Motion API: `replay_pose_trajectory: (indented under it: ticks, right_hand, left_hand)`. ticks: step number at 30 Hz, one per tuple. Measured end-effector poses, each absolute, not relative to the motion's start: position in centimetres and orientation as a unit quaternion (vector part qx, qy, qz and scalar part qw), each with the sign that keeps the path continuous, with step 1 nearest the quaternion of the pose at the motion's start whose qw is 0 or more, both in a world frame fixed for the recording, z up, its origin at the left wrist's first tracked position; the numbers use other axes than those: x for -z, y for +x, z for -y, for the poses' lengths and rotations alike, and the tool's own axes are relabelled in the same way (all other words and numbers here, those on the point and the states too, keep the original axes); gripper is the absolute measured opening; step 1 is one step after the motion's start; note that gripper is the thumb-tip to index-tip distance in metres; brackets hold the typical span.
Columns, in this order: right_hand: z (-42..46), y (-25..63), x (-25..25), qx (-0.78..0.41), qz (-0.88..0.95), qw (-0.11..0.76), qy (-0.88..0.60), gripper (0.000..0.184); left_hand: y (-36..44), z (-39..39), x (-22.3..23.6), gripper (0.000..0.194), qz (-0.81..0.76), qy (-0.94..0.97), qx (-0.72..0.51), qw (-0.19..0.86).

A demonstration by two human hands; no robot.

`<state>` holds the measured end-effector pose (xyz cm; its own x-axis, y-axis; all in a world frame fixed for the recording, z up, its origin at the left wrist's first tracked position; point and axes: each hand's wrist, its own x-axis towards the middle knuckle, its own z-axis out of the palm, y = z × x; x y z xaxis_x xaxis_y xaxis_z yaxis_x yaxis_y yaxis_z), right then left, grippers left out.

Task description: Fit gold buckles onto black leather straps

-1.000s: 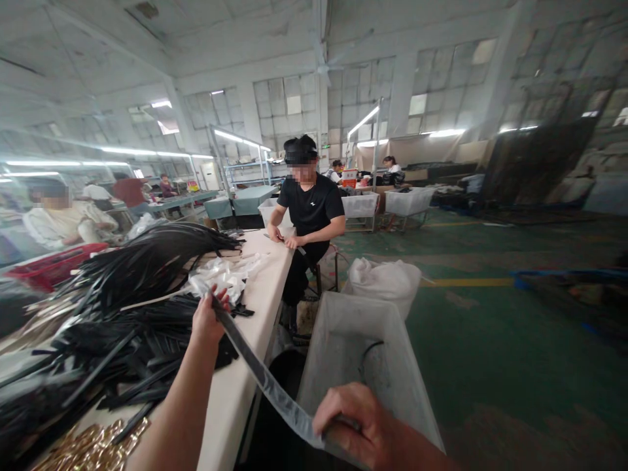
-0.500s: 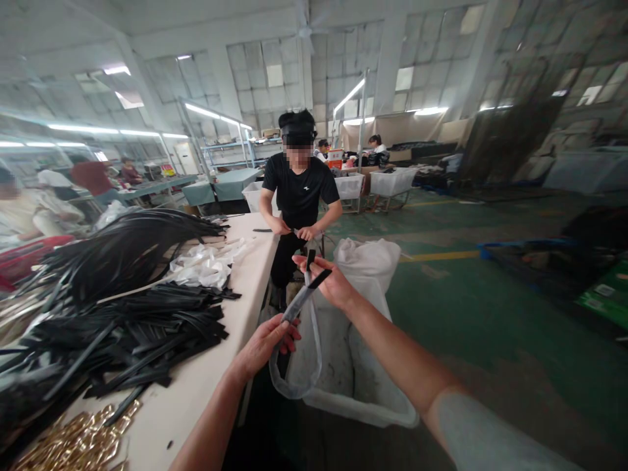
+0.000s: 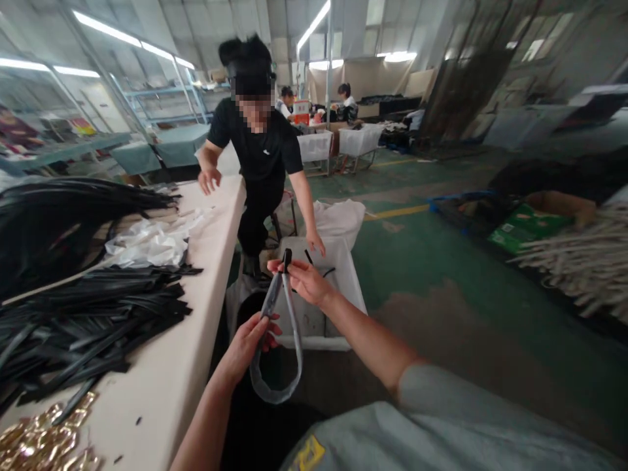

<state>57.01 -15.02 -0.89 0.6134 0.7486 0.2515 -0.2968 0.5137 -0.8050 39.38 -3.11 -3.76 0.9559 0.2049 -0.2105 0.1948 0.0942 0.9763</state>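
Note:
A strap (image 3: 297, 340) sheathed in clear, greyish plastic hangs in a loop in front of me, with its bare black ends at the top. My right hand (image 3: 307, 280) pinches those ends together between thumb and fingers. Lower on the loop's left side, my left hand (image 3: 251, 340) grips the plastic-covered part, thumb on top. The loop's bottom dangles free below both hands. Behind the strap is a white plastic bin (image 3: 314, 343) with a few dark strips inside.
At left, a pale table (image 3: 161, 386) bears a pile of black straps (image 3: 98, 317), crumpled white plastic (image 3: 147, 242) and gold metal pieces (image 3: 44, 432). Opposite, a co-worker (image 3: 260, 147) leans forward, one arm over the bin. A white sack (image 3: 338, 219) lies behind it.
The strap's two black ends, apart before, are now together in my right hand. The co-worker has let go of a strip and reaches over the bin. My view has turned down and right.

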Motion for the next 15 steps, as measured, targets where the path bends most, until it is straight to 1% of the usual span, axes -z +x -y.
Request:
replay_pose_trajectory:
  ticks: [3,6,8,10,15]
  right_hand:
    - [15.4,55.4,3.3,-0.318,0.284,0.792,-0.438,0.038]
    - [15.5,53.8,4.9,-0.354,0.296,0.737,-0.493,0.035]
    - [15.6,53.1,5.2,-0.372,0.304,0.71,-0.515,0.032]
    - [15.9,52.8,5.2,-0.379,0.311,0.696,-0.524,0.032]
    - [17.4,52.3,5.3,-0.449,0.311,0.665,-0.51,0.041]
  left_hand:
    - [38.9,4.2,3.7,0.052,-0.155,0.673,-0.013,0.723]
    - [40.1,4.9,3.4,0.062,-0.149,0.649,-0.066,0.743]
    - [41.1,5.3,3.4,0.062,-0.155,0.635,-0.11,0.748]
    - [41.7,5.8,3.8,0.058,-0.171,0.634,-0.12,0.745]
    - [39.7,7.9,6.4,0.04,-0.176,0.689,-0.028,0.702]
